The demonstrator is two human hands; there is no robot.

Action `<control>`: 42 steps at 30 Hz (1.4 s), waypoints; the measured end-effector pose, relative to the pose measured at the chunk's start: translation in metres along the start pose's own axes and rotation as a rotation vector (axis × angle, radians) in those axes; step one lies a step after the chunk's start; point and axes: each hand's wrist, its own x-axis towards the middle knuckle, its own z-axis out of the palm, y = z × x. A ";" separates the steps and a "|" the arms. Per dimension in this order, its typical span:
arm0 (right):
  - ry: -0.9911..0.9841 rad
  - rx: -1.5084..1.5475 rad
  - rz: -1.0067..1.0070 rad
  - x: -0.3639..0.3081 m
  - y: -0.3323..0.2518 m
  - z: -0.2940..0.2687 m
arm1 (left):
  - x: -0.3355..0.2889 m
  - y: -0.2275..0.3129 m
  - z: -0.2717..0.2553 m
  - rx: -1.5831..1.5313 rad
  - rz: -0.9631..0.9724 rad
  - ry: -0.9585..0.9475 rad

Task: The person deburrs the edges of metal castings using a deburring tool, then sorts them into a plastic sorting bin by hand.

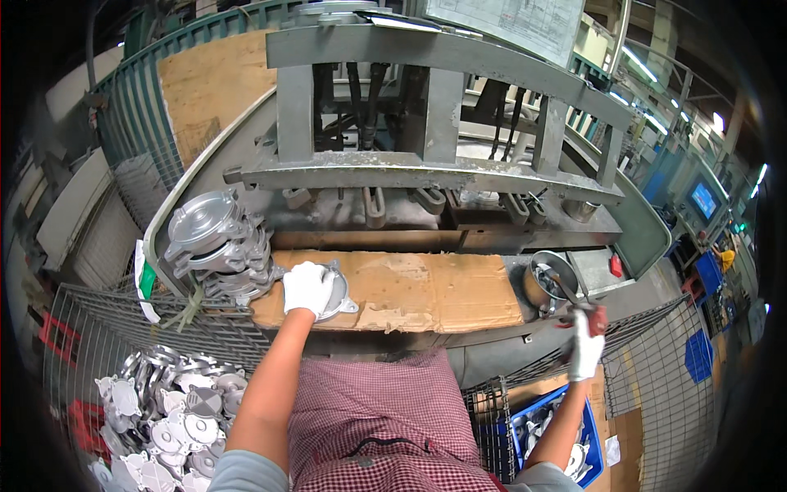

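Note:
My left hand (308, 289), in a white glove, rests with curled fingers on a round grey metal casting (338, 295) with small lugs. The casting lies flat on a cardboard sheet (410, 287) on the bench, and part of it is hidden under the glove. To the right, my gloved right hand (586, 348) is closed around a red-handled tool (598, 318), blurred, perhaps pliers. Its dark metal end points toward a metal pot (537, 293) with small items inside. Left of my left hand, similar castings (217, 238) stand in an uneven stack.
A grey steel frame (426, 172) with hanging hooks spans the back of the bench. Many loose castings (176, 426) fill a wire basket at lower left. A blue crate (594, 447) with metal parts sits at lower right, near wire mesh (656, 394). A small metal cup (580, 210) stands behind the pot.

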 end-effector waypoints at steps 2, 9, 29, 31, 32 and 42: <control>-0.216 0.111 0.121 -0.014 -0.014 0.046 | 0.000 -0.001 0.001 -0.001 0.008 0.010; -0.350 -0.467 0.017 0.089 -0.039 0.173 | -0.001 -0.003 0.003 -0.001 0.011 0.019; -0.495 -0.855 0.198 0.157 -0.048 0.212 | -0.001 -0.006 0.009 -0.020 0.008 0.055; -0.523 -0.872 0.096 0.153 -0.053 0.217 | -0.001 -0.006 0.009 -0.011 0.006 0.060; -0.532 -0.884 0.053 0.152 -0.055 0.221 | -0.001 -0.006 0.008 -0.011 0.012 0.054; -0.441 -0.850 -0.021 0.205 -0.029 0.296 | -0.002 -0.005 0.002 -0.092 -0.003 0.056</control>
